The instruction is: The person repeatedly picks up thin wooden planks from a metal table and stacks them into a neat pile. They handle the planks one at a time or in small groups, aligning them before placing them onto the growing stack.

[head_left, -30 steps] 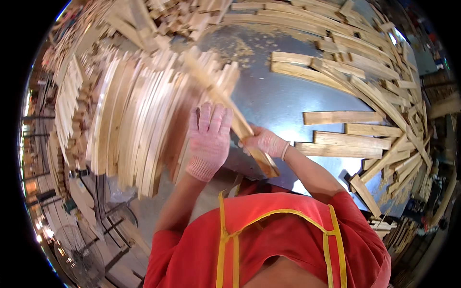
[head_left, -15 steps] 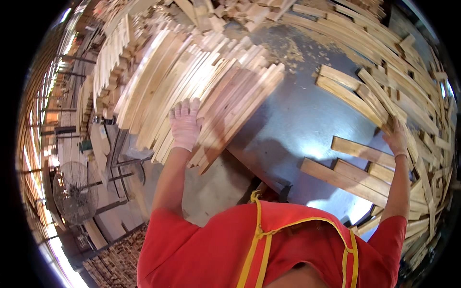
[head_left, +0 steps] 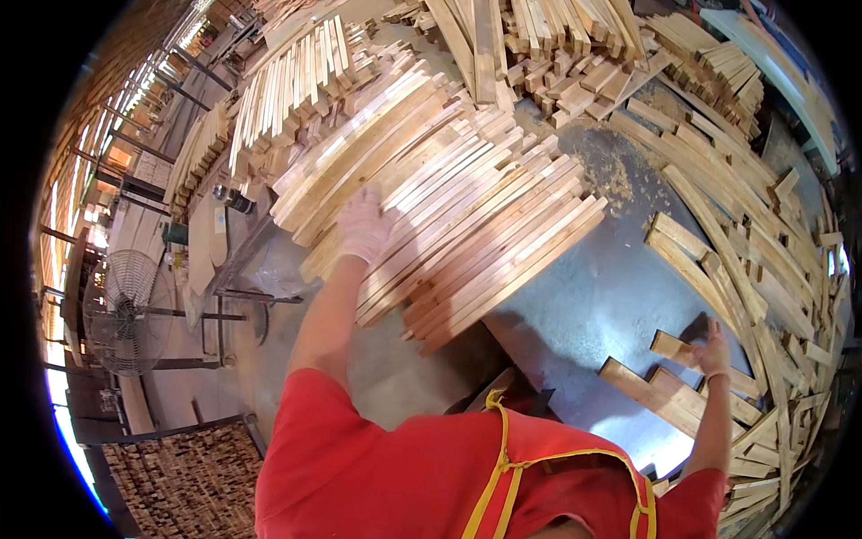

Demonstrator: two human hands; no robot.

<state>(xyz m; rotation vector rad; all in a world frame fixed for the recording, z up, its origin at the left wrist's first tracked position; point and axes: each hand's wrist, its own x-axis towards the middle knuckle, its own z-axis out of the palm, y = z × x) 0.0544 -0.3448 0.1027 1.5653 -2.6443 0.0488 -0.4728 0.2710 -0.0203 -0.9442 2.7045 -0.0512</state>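
My left hand point(head_left: 365, 226), in a pale glove, rests flat with its fingers stretched on a wide row of light wooden boards point(head_left: 485, 216). The boards lie side by side, slanting away to the upper right. Off to the right, my bare right hand point(head_left: 713, 352) is over the grey metal tabletop point(head_left: 575, 301), fingers extended and nothing visible in them. It is beside the end of a short board point(head_left: 678, 349), one of several dark-edged pieces; whether it touches that board I cannot tell. Farther back lies a pair of angled boards point(head_left: 680, 251).
Loose boards point(head_left: 763, 269) are heaped along the right side. Stacked timber point(head_left: 575, 72) stands at the back, with sawdust point(head_left: 633, 171) before it. A caged fan point(head_left: 126, 310) and a dark cylinder point(head_left: 233, 199) are on the left. A dense stack of wood ends point(head_left: 184, 481) fills the lower left.
My view has shifted left. My left hand now lies farther left across the boards. My right hand has come away from the angled boards, nearer to me and beside the short ones.
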